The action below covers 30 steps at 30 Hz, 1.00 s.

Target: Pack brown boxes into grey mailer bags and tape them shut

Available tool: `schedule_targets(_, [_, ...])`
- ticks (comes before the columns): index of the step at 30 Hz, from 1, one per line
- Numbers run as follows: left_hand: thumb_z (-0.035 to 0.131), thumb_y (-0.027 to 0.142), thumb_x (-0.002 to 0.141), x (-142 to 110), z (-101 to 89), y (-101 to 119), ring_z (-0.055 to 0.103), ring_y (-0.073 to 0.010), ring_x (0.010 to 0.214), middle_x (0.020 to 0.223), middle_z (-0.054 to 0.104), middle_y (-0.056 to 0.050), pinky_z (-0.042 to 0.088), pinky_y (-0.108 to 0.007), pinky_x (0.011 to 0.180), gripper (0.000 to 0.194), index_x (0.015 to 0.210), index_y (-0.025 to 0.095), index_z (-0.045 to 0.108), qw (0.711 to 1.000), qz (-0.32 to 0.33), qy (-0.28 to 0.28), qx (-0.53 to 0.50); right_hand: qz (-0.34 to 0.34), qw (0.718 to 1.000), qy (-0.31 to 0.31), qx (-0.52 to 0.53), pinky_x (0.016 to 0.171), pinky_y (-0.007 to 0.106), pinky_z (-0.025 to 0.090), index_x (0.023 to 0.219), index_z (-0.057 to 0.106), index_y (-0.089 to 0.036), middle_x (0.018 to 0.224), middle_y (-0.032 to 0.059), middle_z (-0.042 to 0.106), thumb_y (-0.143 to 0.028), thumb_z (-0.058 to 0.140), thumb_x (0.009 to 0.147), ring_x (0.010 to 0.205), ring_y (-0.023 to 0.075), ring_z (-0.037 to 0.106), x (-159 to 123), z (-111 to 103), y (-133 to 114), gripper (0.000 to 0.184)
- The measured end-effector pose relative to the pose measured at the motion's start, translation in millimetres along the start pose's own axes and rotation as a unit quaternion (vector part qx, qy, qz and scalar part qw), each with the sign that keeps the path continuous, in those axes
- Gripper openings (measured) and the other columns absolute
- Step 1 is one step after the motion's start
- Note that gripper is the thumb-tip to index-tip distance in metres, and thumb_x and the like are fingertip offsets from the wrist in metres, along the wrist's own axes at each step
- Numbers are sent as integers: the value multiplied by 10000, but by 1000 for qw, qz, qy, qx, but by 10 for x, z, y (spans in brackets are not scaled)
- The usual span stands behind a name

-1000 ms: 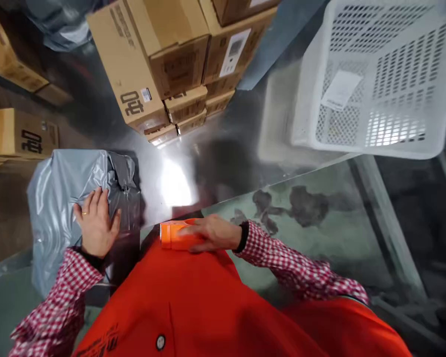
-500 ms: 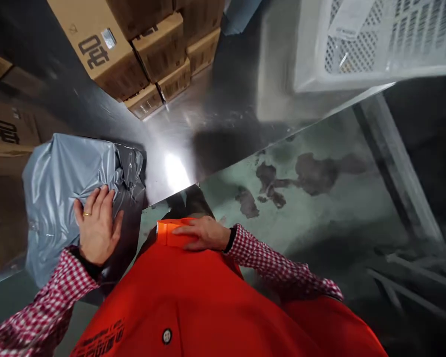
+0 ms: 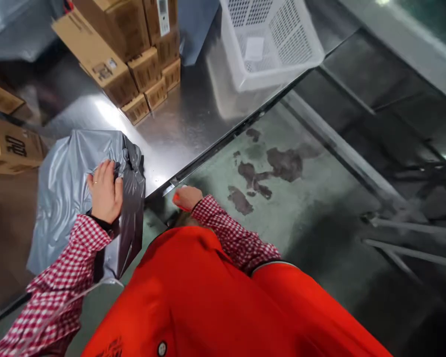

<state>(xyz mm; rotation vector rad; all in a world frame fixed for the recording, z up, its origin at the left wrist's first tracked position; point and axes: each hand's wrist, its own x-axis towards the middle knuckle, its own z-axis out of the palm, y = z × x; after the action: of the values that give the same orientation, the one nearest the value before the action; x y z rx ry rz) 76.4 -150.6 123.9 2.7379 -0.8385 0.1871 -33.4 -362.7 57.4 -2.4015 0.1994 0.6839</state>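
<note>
Left hand [image 3: 104, 192] flat on grey parcel [image 3: 70, 188].

Left hand [image 3: 104, 192] at nine o'clock, palm down, fingers spread and pointing to twelve, checked sleeve bent at the elbow, right hand [image 3: 186, 198] near centre, fingers curled closed, forearm running to five o'clock

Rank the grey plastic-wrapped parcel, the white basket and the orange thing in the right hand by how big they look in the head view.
1. Grey plastic-wrapped parcel, largest, though nearest the camera.
2. White basket, a bit smaller in view but farther off, so the true order is unsure.
3. Orange object, smallest by far, mostly hidden by the right hand.
</note>
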Motion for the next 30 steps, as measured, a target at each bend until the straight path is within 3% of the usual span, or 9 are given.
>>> schedule_targets(2, [363, 336, 1008, -39, -6, 83, 268, -369, 1476, 1557, 345, -263, 191, -625, 1181, 570, 1468, 3, 412, 999, 7, 23, 38, 20, 1000, -8, 7, 859, 348, 536, 1109, 761, -179, 1089, 127, 739, -381, 628, 874, 1034, 297, 689, -128, -18, 255, 337])
schedule_targets(5, [377, 255, 994, -177, 126, 232, 144, -363, 1522, 1606, 258, -238, 83, -654, 1204, 546, 1489, 29, 413, 981, 126, -58, 137, -4, 1000, 1, 24, 890, 289, 531, 1168, 746, -231, 1140, 59, 740, -424, 621, 886, 1043, 246, 693, -267, -125, 405, 364])
schedule_targets(8, [452, 79, 849, -312, 466, 267, 440, -322, 1403, 1418, 557, -205, 224, -501, 1242, 460, 1242, 46, 689, 945, 220, -173, 171, -27, 998, 54, 26, 967, 312, 517, 1249, 702, -204, 1247, 69, 702, -414, 591, 915, 1115, 252, 672, -264, -407, 327, 409])
schedule_targets(12, [572, 115, 748, -403, 780, 130, 609, -347, 1230, 1151, 725, -171, 371, -476, 1185, 347, 1004, 129, 806, 938, 220, -197, 180, -95, 985, 141, 30, 1064, 314, 477, 1413, 559, -161, 1385, 96, 613, -393, 516, 966, 1226, 226, 617, -151, -1057, 146, 504])
schedule_targets(17, [454, 146, 916, -917, 333, -31, 484, -149, 1374, 1421, 583, 2, 291, -267, 1217, 459, 1310, 262, 661, 955, 226, -134, 140, -157, 971, 137, -116, 951, 423, 522, 1461, 511, -177, 1260, 170, 678, -456, 548, 939, 1130, 329, 665, 163, -1820, -279, 593])
schedule_targets(20, [439, 325, 971, -1486, -35, -115, 383, -302, 1443, 1503, 484, -152, 235, -509, 1222, 518, 1456, 151, 494, 982, -35, 53, 177, -186, 915, 97, -344, 860, 433, 529, 1442, 529, -226, 1138, 177, 723, -435, 570, 922, 1050, 351, 694, 482, -1975, -686, 562])
schedule_targets(23, [398, 582, 916, -1943, -176, -154, 314, -439, 1445, 1478, 395, -359, 273, -596, 1165, 845, 1447, -75, 362, 863, -431, 223, 143, -252, 849, 66, -460, 807, 404, 531, 1307, 623, -173, 1056, 187, 735, -314, 569, 910, 1010, 342, 705, 799, -1946, -1103, 425])
schedule_targets(26, [318, 589, 904, -2061, -117, -127, 492, -427, 1319, 1351, 506, -381, 438, -521, 1064, 865, 1381, -131, 373, 774, -605, 185, 1, -306, 808, 56, -501, 809, 397, 524, 1156, 682, -100, 1020, 219, 727, -205, 487, 933, 1004, 337, 702, 978, -1833, -1390, 314])
schedule_targets(30, [328, 576, 934, -1884, -115, -211, 599, -437, 1182, 1330, 564, -314, 480, -551, 968, 745, 1424, 18, 393, 715, -675, 159, -90, -365, 758, 22, -541, 809, 395, 530, 1145, 690, -85, 1012, 221, 728, -134, 408, 938, 975, 326, 713, 946, -1705, -1367, 353])
